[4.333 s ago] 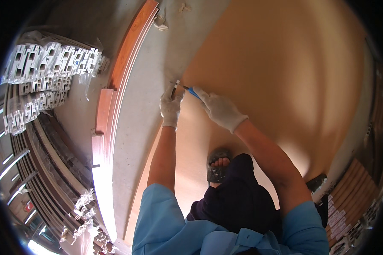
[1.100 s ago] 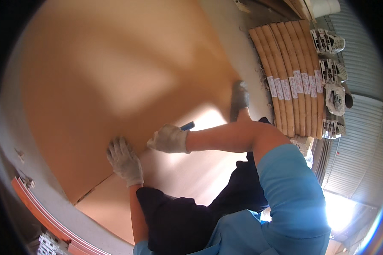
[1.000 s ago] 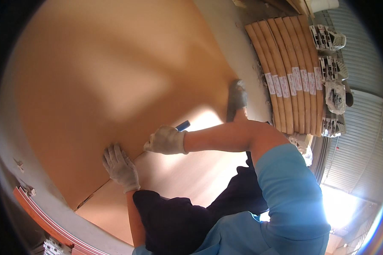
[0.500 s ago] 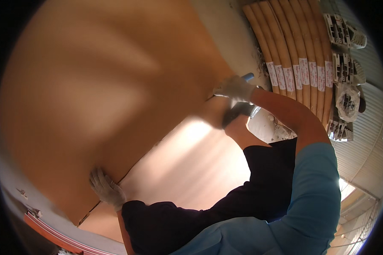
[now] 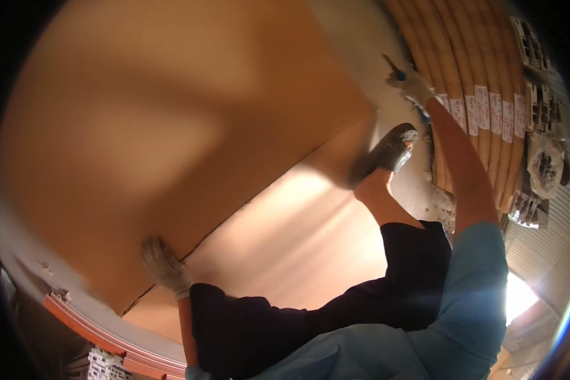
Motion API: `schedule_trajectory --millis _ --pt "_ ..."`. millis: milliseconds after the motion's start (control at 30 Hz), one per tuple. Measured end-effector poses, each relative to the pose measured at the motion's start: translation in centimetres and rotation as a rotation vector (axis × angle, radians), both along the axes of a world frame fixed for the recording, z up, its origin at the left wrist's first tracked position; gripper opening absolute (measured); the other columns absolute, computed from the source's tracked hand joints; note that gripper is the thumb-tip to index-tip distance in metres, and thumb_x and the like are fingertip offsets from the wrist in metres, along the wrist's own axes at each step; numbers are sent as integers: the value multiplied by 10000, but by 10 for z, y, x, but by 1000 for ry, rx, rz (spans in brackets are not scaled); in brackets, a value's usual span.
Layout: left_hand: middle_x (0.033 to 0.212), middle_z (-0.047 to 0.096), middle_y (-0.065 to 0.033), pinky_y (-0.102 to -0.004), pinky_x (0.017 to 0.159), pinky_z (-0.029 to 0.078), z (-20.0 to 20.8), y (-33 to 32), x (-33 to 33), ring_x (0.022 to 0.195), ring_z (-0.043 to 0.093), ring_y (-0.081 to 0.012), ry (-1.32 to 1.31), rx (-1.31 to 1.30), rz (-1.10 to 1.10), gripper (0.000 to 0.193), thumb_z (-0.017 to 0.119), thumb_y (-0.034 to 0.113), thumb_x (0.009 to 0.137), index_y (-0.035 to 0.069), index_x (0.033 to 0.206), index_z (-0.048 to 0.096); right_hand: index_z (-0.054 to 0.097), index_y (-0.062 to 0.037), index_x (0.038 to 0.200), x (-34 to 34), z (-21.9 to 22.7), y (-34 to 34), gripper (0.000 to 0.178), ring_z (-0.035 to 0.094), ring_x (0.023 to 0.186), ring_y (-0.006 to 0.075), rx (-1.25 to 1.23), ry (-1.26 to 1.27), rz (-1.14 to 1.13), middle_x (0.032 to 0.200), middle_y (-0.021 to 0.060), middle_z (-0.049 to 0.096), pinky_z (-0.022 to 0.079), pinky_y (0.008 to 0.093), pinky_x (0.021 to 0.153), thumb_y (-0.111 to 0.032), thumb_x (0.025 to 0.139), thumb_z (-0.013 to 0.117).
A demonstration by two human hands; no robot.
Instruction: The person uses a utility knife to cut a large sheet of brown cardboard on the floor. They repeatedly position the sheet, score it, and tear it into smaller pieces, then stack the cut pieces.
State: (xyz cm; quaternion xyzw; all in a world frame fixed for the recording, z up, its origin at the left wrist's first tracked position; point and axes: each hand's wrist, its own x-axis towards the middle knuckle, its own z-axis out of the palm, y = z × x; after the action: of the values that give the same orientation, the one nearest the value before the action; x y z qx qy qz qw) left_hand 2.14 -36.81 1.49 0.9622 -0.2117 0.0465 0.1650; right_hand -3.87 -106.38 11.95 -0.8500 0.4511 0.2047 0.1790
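A large brown cardboard sheet [image 5: 107, 126] covers most of the view. A dark slit runs slantwise across it, from the lower left up to its right edge. My gloved left hand [image 5: 163, 261] lies flat on the cardboard beside the lower part of this slit, fingers stretched out. Past the right edge of the sheet, my gloved right hand [image 5: 415, 88] is closed round a blue-handled knife [image 5: 391, 64], its dark blade pointing up and to the left, apart from the cardboard. My foot in a dark sandal [image 5: 386, 152] is near the slit's upper right end.
Several long brown cardboard tubes [image 5: 481, 57] with white labels lie side by side at the upper right. Beyond them are stacked light-coloured slotted parts [image 5: 541, 107] and a plastic-wrapped bundle [image 5: 544, 164]. An orange-red rail [image 5: 82, 323] runs along the lower left.
My right hand has lifted the knife off the slit's upper end and moved up and right, beyond the cardboard edge. The slit now reaches that edge. My left hand stays flat on the sheet.
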Motion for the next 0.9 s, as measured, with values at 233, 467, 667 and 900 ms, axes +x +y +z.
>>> schedule_trajectory --millis 233,467,667,900 --pt "1308 521 -153 -523 1029 361 10 7 -3 1231 457 -389 66 -20 -63 580 414 513 959 51 1301 491 666 -17 809 48 -19 56 312 489 474 140 108 113 -121 629 66 584 375 321 451 -322 790 727" --pt "1306 492 -171 -568 1038 307 21 13 -5 1227 438 -383 11 15 -154 795 540 676 803 77 1319 451 608 -66 658 58 79 65 330 412 431 94 180 -236 39 513 -21 449 318 275 410 -332 841 675" --pt "1305 498 -166 -565 1043 298 29 20 -10 1243 431 -373 12 -20 -160 774 594 630 790 73 1312 467 542 -119 627 79 161 81 371 347 422 71 210 -226 91 510 -37 421 273 255 399 -373 879 642" --pt "1263 535 -141 -549 1021 317 32 21 -8 1210 457 -351 7 -45 -133 668 642 534 798 70 1262 512 609 -56 1005 87 145 103 342 446 481 92 -323 -25 99 607 -2 505 357 251 416 -372 880 647"
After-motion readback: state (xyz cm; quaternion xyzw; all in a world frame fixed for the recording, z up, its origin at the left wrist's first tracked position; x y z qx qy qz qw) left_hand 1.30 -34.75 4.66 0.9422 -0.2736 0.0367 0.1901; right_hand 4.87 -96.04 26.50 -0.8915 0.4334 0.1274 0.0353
